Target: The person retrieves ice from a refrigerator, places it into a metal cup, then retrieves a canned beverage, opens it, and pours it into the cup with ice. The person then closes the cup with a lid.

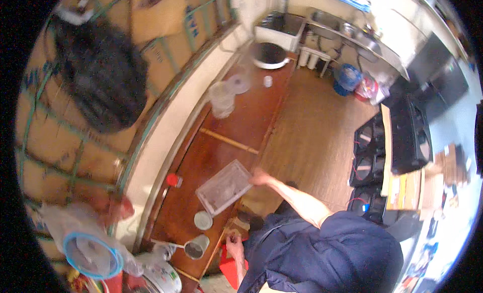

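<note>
My right hand [260, 176] reaches across to the near right corner of a clear rectangular plastic tray [225, 187], its fingers closed at the tray's edge. The tray lies on the reddish-brown wooden table [182, 205] and holds little that I can make out. Lower down, my left hand [235, 244] is beside the table's edge, above a red box-like thing [229, 267]. Its fingers are curled, and what they hold is too small and blurred to name. Close to that hand are a translucent cup [196, 246] with something dark inside and a round whitish lid or tub [203, 220].
A red-capped jar [174, 180] sits by the wall. Farther along the table stand stacked clear containers [221, 99], a small white cup [267, 81] and a white-rimmed round vessel [270, 55]. Black speaker-like boxes [370, 147] line the right side. A plastic bag [70, 222] hangs at left.
</note>
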`<state>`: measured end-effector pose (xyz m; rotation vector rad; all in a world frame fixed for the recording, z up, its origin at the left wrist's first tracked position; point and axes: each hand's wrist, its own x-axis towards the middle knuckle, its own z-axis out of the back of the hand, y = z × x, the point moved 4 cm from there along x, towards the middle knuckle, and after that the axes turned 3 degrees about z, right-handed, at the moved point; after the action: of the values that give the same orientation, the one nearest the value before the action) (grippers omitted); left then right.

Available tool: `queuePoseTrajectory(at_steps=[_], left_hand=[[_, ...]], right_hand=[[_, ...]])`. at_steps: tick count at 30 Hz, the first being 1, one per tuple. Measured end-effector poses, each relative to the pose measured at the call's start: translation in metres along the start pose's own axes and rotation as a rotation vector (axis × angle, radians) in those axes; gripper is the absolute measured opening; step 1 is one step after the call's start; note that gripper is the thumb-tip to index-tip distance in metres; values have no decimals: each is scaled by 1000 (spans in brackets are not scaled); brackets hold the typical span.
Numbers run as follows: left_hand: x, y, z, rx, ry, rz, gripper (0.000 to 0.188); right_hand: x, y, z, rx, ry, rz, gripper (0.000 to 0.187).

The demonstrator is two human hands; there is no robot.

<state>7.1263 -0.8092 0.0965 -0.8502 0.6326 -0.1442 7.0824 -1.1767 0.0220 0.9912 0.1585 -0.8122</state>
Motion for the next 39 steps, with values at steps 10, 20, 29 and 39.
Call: queuePoseTrajectory(at_steps=[10,20,29,39], left_hand=[[27,-161,-128,-468,361,117,63],[-43,-314,-343,-74,621,-140,35],[-4,-401,-553,223,701,-402,30],[-31,-636,-814,268,1145,-391,44]], right_hand=[[-194,-87,183,652,-173,-219,20],[-303,-249,288,927,-512,-314,18],[-298,-367,381,990,-774,-346,21],[-297,-465,617,922,-1049,-454,23]])
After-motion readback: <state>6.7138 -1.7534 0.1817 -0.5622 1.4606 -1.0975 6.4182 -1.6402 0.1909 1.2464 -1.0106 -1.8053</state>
